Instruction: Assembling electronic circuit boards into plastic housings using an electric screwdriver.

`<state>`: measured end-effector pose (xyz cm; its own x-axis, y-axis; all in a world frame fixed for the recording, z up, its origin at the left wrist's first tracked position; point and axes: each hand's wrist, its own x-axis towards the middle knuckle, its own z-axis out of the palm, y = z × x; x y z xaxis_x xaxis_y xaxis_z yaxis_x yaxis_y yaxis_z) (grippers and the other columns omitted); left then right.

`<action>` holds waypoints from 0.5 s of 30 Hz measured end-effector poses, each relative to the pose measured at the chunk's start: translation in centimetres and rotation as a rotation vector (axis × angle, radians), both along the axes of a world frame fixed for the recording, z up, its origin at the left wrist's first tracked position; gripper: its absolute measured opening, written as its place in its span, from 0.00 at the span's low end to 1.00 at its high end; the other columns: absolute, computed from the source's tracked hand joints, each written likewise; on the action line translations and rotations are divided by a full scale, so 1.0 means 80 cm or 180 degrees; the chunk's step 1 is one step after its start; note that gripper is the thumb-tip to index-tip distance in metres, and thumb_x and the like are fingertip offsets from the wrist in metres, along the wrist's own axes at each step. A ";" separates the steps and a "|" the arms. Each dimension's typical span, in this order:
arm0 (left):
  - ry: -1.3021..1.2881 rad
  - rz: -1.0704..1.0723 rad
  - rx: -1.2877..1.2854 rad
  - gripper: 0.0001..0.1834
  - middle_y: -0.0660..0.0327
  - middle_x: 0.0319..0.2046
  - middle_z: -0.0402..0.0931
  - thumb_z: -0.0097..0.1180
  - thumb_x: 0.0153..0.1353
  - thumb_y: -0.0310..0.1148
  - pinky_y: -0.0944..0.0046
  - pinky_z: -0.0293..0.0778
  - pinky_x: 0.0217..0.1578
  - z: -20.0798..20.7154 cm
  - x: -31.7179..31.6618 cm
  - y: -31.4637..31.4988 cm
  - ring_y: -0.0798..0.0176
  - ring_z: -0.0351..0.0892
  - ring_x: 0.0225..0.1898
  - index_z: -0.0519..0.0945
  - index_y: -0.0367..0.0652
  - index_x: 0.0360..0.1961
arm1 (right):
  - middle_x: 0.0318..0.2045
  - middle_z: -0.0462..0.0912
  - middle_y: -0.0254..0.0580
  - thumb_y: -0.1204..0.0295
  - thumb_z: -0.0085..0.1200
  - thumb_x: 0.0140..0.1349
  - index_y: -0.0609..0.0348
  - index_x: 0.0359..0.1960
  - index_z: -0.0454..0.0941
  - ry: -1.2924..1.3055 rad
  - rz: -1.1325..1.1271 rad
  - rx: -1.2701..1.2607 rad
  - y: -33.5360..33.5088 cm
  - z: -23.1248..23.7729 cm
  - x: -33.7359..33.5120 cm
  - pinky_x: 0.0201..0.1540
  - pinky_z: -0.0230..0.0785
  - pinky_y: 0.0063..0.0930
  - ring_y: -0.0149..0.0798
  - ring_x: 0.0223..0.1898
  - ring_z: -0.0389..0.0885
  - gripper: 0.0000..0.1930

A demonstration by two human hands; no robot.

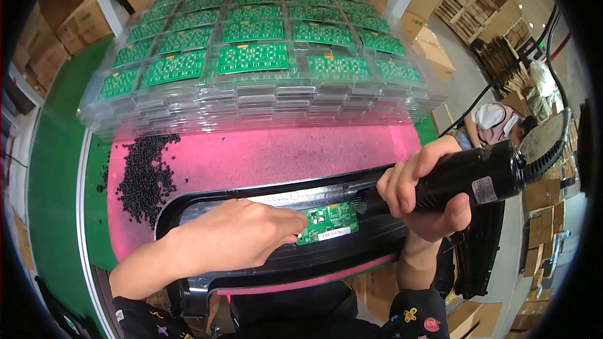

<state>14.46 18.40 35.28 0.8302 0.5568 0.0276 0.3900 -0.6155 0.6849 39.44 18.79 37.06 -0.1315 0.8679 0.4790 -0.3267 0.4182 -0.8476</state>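
A green circuit board (333,216) with small components and a white label lies in a long black plastic housing (389,238). My left hand (245,232) pinches the board's left end between thumb and fingers. In my right hand (411,182) is a black electric screwdriver (477,176), held nearly level with the fingers wrapped round its body. Its front end points left, at the board's right edge. My right hand and the glare hide whether the bit touches a screw there.
Loose black screws (147,179) are heaped on the pink mat (282,150) at left. Behind stand stacked clear trays (264,103) filled with green boards (252,59). The screwdriver's cable (556,150) runs up at right. Another person (496,122) is beyond, among cardboard boxes (433,53).
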 end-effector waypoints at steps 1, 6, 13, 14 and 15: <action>0.0005 0.0000 -0.0006 0.06 0.51 0.28 0.79 0.56 0.62 0.29 0.46 0.74 0.29 0.002 0.001 -0.001 0.42 0.80 0.32 0.74 0.37 0.35 | 0.14 0.69 0.32 0.41 0.56 0.59 0.59 0.37 0.63 0.0009 0.0000 0.0005 0.001 0.000 -0.001 0.16 0.59 0.22 0.29 0.11 0.66 0.31; 0.0246 0.0108 -0.0067 0.07 0.61 0.49 0.82 0.59 0.61 0.30 0.53 0.79 0.29 0.008 0.000 -0.002 0.46 0.82 0.34 0.79 0.39 0.37 | 0.14 0.69 0.32 0.42 0.57 0.59 0.59 0.36 0.63 -0.0092 -0.0088 -0.0098 0.002 0.002 -0.013 0.16 0.59 0.21 0.28 0.11 0.65 0.30; 0.0160 0.0092 0.0061 0.07 0.61 0.50 0.81 0.59 0.61 0.30 0.52 0.79 0.28 0.008 -0.003 -0.003 0.45 0.82 0.33 0.79 0.39 0.38 | 0.20 0.72 0.37 0.56 0.72 0.51 0.62 0.41 0.66 0.0462 0.0474 -0.0698 -0.002 0.005 -0.012 0.25 0.64 0.22 0.29 0.21 0.72 0.29; 0.0279 0.0067 0.0040 0.07 0.61 0.50 0.81 0.59 0.61 0.30 0.52 0.78 0.28 0.008 -0.003 -0.003 0.45 0.82 0.33 0.79 0.39 0.39 | 0.20 0.72 0.37 0.56 0.72 0.51 0.62 0.41 0.66 0.0435 0.0405 -0.0717 -0.003 0.002 -0.013 0.25 0.64 0.23 0.30 0.21 0.72 0.29; 0.0396 0.0039 0.0019 0.08 0.61 0.50 0.81 0.58 0.62 0.30 0.52 0.78 0.28 0.008 -0.002 -0.004 0.45 0.81 0.33 0.78 0.39 0.40 | 0.20 0.73 0.37 0.56 0.72 0.51 0.63 0.41 0.66 0.0406 0.0333 -0.0735 -0.005 0.001 -0.013 0.25 0.64 0.23 0.30 0.21 0.72 0.30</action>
